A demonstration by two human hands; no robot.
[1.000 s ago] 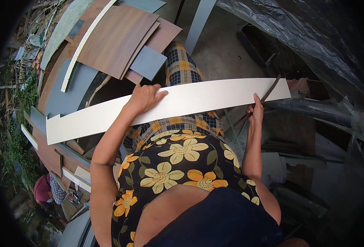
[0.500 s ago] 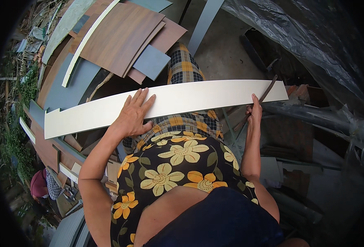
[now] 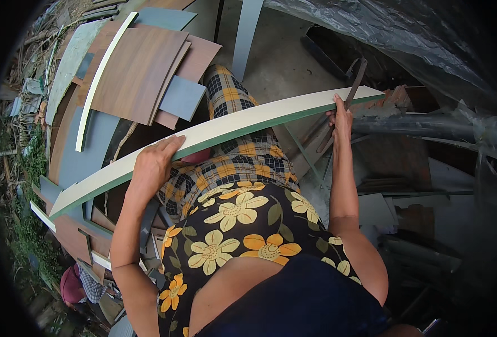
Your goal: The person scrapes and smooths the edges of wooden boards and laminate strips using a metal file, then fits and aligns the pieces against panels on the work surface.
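A long white board (image 3: pixel 248 119) with a green edge lies across my lap, tilted so the green side faces me. My left hand (image 3: pixel 154 164) grips it left of centre, fingers over the white face and the thumb hidden. Near the board's right end, my right hand (image 3: pixel 341 119) is closed on a long, thin, dark metal bar (image 3: pixel 356 84), whose exact kind I cannot make out. The bar crosses over the board's end and its lower part hangs below my wrist. My right thumb presses on the board's near edge.
Brown wood-grain panels (image 3: pixel 139 73) and a grey-blue panel (image 3: pixel 182 98) are stacked at the upper left, with a white strip (image 3: pixel 103 78) on them. Crumpled plastic sheeting (image 3: pixel 406 45) hangs at the upper right. A person (image 3: pixel 74 285) crouches at the far lower left.
The board has been tipped, so its green edge now shows and its left end sits lower. My left hand has gone from lying flat with spread fingers to gripping it.
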